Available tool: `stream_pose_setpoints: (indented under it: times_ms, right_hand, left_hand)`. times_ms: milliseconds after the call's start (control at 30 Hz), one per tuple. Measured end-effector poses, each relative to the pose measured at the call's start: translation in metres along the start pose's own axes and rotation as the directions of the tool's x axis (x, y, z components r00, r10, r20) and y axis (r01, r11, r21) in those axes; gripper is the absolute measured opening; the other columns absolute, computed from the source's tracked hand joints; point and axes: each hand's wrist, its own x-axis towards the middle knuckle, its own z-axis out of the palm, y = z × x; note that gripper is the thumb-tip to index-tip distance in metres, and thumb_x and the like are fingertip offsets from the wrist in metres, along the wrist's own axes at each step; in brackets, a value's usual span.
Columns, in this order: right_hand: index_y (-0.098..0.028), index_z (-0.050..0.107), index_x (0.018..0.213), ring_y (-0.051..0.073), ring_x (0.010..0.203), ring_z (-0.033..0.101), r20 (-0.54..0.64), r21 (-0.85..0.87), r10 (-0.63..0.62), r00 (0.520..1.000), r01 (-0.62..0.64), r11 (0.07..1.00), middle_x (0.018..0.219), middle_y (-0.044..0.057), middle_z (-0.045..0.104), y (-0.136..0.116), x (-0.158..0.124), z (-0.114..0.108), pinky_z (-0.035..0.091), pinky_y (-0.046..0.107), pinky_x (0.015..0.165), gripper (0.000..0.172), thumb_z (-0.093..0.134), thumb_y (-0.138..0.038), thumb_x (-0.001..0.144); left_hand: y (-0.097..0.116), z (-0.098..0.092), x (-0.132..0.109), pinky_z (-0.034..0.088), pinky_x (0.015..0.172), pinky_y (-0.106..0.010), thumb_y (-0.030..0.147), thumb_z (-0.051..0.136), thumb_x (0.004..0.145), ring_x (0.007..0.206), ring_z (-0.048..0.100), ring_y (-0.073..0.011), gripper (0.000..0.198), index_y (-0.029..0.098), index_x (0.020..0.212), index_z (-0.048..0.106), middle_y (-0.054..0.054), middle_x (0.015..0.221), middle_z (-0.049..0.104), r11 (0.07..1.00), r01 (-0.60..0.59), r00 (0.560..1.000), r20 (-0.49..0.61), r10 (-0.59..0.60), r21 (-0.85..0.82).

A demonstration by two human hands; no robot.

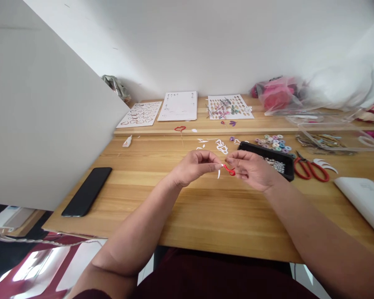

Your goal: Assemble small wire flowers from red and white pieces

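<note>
Above the middle of the table, my left hand point(202, 166) pinches a small white paper-like piece wrapped in red thread point(229, 170). A thin white tail of that piece hangs below the fingertips. The red part curves to the right and ends in a small loop. My right hand point(249, 168) is close beside it, thumb and fingers drawn together at the red thread; the exact grip is partly hidden. Behind my hands lie white cut-out shapes point(221, 146) and a red heart-like outline on a stem point(180, 128).
A black tray point(262, 154) of beads sits behind my right hand, near thread spools point(277, 143) and red-handled scissors point(311, 167). At left are a phone point(87, 192) and a small glue bottle point(127, 141). Printed sheets point(178, 106) lie on the raised shelf; a white box-like object point(361, 199) is at right.
</note>
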Motion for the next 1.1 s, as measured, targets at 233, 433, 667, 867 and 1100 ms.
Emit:
stream_pose_setpoints:
  times_ms: [233, 433, 667, 867, 1100]
  right_hand:
    - [-0.018, 0.062, 0.074, 0.002, 0.042, 0.019, 0.076, 0.139, 0.084, 0.994, -0.094, 0.986, 0.054, -0.009, 0.038, 0.008, -0.002, 0.013, 0.010, 0.023, 0.044, 0.026, 0.084, -0.030, 0.066]
    - [-0.018, 0.067, 0.072, 0.007, 0.046, 0.028, -0.050, -0.303, -0.248, 0.968, 0.222, 0.927, 0.050, -0.007, 0.037, 0.001, -0.014, 0.023, 0.019, 0.026, 0.047, 0.022, 0.076, -0.038, 0.075]
    - [-0.018, 0.072, 0.080, 0.009, 0.050, 0.028, -0.048, -0.633, -0.570, 0.820, 0.417, 0.653, 0.052, -0.007, 0.030, -0.009, -0.019, 0.019, 0.023, 0.027, 0.050, 0.014, 0.069, -0.030, 0.083]
    - [-0.018, 0.071, 0.080, 0.008, 0.049, 0.028, -0.027, -0.671, -0.570, 0.822, 0.407, 0.619, 0.051, -0.007, 0.032, -0.008, -0.014, 0.011, 0.022, 0.027, 0.049, 0.014, 0.068, -0.031, 0.084]
    - [-0.017, 0.071, 0.078, 0.008, 0.048, 0.027, -0.019, -0.555, -0.378, 0.926, 0.305, 0.774, 0.050, -0.007, 0.036, -0.009, -0.009, 0.003, 0.017, 0.027, 0.047, 0.022, 0.071, -0.039, 0.082]
  left_hand:
    - [-0.006, 0.001, 0.006, 0.025, 0.051, -0.022, 0.039, 0.079, 0.073, 0.052, 0.034, -0.0040, 0.030, 0.013, 0.077, 0.065, 0.005, 0.059, 0.050, 0.993, -0.096, 0.975, -0.207, 0.080, -0.068]
    - [-0.011, 0.003, 0.011, 0.035, 0.060, -0.023, 0.037, 0.076, 0.073, 0.063, 0.049, -0.0085, 0.027, 0.012, 0.081, 0.069, -0.002, 0.072, 0.064, 0.986, -0.122, 0.913, -0.378, 0.155, 0.111]
    - [-0.009, 0.003, 0.006, 0.033, 0.055, -0.024, 0.033, 0.072, 0.077, 0.058, 0.046, -0.0093, 0.020, 0.014, 0.081, 0.071, -0.001, 0.066, 0.062, 0.939, -0.038, 0.956, -0.261, 0.134, 0.342]
    - [-0.004, 0.006, 0.001, 0.032, 0.054, -0.024, 0.031, 0.071, 0.078, 0.057, 0.047, -0.0090, 0.019, 0.013, 0.082, 0.069, -0.002, 0.068, 0.064, 0.953, -0.020, 0.994, -0.101, 0.053, 0.304]
    - [-0.005, 0.002, 0.000, 0.039, 0.063, -0.024, 0.033, 0.076, 0.076, 0.067, 0.056, -0.0103, 0.023, 0.012, 0.084, 0.070, -0.004, 0.075, 0.067, 0.996, -0.024, 1.000, 0.021, 0.022, 0.087]
